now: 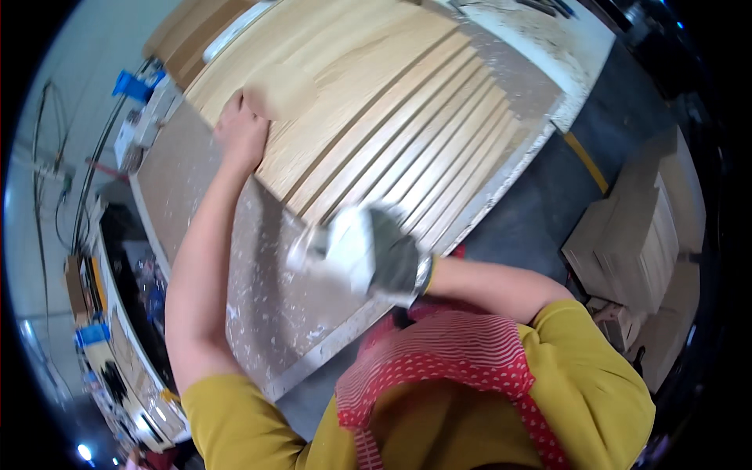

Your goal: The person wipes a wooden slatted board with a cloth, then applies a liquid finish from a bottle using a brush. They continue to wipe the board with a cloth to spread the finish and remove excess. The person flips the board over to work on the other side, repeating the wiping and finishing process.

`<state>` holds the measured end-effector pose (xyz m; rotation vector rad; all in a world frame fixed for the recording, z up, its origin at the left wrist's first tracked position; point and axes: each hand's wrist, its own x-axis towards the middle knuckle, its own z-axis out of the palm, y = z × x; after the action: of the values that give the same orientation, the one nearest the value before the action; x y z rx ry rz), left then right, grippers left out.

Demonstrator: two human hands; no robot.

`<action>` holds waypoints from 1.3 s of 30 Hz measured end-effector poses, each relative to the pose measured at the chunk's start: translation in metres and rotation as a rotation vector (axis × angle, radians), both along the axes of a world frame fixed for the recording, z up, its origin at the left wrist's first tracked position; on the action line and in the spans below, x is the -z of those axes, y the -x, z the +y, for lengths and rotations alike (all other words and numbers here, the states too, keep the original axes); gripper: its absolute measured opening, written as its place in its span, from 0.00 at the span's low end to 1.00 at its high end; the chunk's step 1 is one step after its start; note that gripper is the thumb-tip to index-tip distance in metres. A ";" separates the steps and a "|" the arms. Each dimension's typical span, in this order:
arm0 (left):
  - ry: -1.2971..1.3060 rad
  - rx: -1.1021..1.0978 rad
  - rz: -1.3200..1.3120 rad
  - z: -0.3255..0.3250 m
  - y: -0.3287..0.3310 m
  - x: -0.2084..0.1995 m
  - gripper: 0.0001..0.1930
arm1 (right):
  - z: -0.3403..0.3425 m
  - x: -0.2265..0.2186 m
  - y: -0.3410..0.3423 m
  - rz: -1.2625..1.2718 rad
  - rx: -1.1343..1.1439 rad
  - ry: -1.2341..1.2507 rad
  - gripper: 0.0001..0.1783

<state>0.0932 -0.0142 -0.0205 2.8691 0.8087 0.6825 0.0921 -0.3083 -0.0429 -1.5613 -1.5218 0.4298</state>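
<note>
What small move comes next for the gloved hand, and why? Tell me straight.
Probably carry the right hand forward onto the near ends of the wooden slats and wipe along them. It is gloved, blurred, and seems to grip a pale pad or cloth at the slats' near edge, over the speckled worktable. The bare left hand already presses flat on the wood, steadying it.

Wooden slats (407, 133): pale, long, laid side by side flat on my bench, under my left hand. Sanding block (345, 247): whitish, blurred, in my gloved right hand.
</note>
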 end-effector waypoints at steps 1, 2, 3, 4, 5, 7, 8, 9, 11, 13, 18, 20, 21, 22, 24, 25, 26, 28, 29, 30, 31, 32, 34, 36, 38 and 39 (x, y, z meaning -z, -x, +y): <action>0.010 -0.006 0.015 0.003 0.002 0.001 0.22 | -0.008 -0.015 0.005 -0.197 -0.133 0.007 0.21; -0.008 -0.011 0.020 0.000 0.002 0.000 0.22 | -0.010 -0.011 0.000 -0.169 -0.101 -0.054 0.29; -0.026 -0.034 0.027 -0.003 0.006 -0.002 0.23 | -0.011 -0.014 -0.006 -0.139 -0.087 -0.118 0.38; -0.009 -0.030 0.039 -0.003 0.005 -0.007 0.23 | -0.016 -0.022 -0.021 -0.257 0.023 -0.253 0.35; 0.012 -0.025 0.055 -0.006 0.003 -0.011 0.23 | -0.021 -0.036 -0.036 -0.373 0.165 -0.374 0.33; 0.039 -0.019 0.085 -0.012 -0.001 -0.012 0.23 | -0.018 -0.015 -0.060 -0.543 0.153 -0.129 0.27; 0.037 -0.024 0.099 -0.013 0.000 -0.013 0.23 | -0.021 -0.021 -0.068 -0.556 0.112 -0.088 0.23; 0.036 -0.031 0.114 -0.012 0.001 -0.014 0.23 | -0.028 -0.027 -0.076 -0.568 0.070 -0.047 0.20; 0.040 -0.019 0.112 -0.010 0.005 -0.015 0.23 | -0.037 -0.025 -0.110 -0.634 0.193 -0.155 0.18; 0.033 -0.029 0.108 -0.009 0.010 -0.015 0.23 | -0.049 -0.014 -0.156 -0.682 0.392 -0.171 0.16; 0.037 0.002 0.099 -0.012 0.006 -0.014 0.23 | -0.098 -0.017 -0.337 -0.823 0.815 0.305 0.14; 0.035 -0.006 0.086 -0.013 0.004 -0.019 0.23 | -0.116 -0.034 -0.365 -0.650 0.882 0.363 0.16; 0.035 -0.021 0.083 -0.016 0.006 -0.018 0.23 | -0.116 -0.037 -0.366 -0.558 0.894 0.276 0.18; 0.036 -0.036 0.081 -0.017 0.006 -0.017 0.23 | -0.118 -0.038 -0.359 -0.549 0.868 0.194 0.20; 0.035 0.013 0.039 -0.012 0.005 -0.013 0.22 | -0.112 -0.016 -0.324 -0.878 0.702 0.023 0.22; 0.026 0.026 0.036 -0.010 0.004 -0.013 0.23 | -0.109 0.000 -0.301 -1.024 0.607 -0.076 0.24; 0.013 0.043 0.032 -0.010 0.002 -0.012 0.23 | -0.095 0.016 -0.261 -0.813 0.763 -0.076 0.24; -0.023 0.008 0.034 -0.007 0.001 -0.010 0.24 | -0.072 0.037 -0.196 -0.617 0.932 -0.121 0.25; -0.020 0.001 0.030 -0.007 0.002 -0.013 0.24 | -0.064 0.038 -0.173 -0.663 0.946 -0.112 0.22; -0.012 -0.002 0.030 -0.009 0.004 -0.013 0.24 | -0.059 0.020 -0.140 -0.569 0.789 -0.127 0.17; -0.007 0.013 0.025 -0.010 0.002 -0.013 0.24 | -0.056 0.013 -0.109 -0.325 0.610 -0.177 0.13; -0.020 0.023 0.020 -0.006 0.003 -0.011 0.24 | -0.054 0.008 -0.089 -0.334 0.483 -0.118 0.14; 0.017 0.001 0.046 -0.010 0.001 -0.010 0.24 | -0.052 -0.002 -0.051 -0.333 0.232 0.022 0.15; 0.006 -0.033 0.072 -0.007 0.004 -0.010 0.24 | -0.046 -0.029 -0.035 -0.116 0.025 0.295 0.20; 0.000 -0.038 0.078 -0.009 0.001 -0.012 0.24 | -0.054 -0.020 -0.058 -0.318 0.071 0.014 0.22; -0.008 -0.050 0.086 -0.012 0.004 -0.015 0.24 | -0.057 -0.006 -0.072 -0.448 0.163 -0.179 0.22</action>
<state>0.0892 -0.0264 -0.0054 2.9121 0.8937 0.5728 0.1637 -0.3656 -0.0371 -1.6934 -1.6905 -0.1590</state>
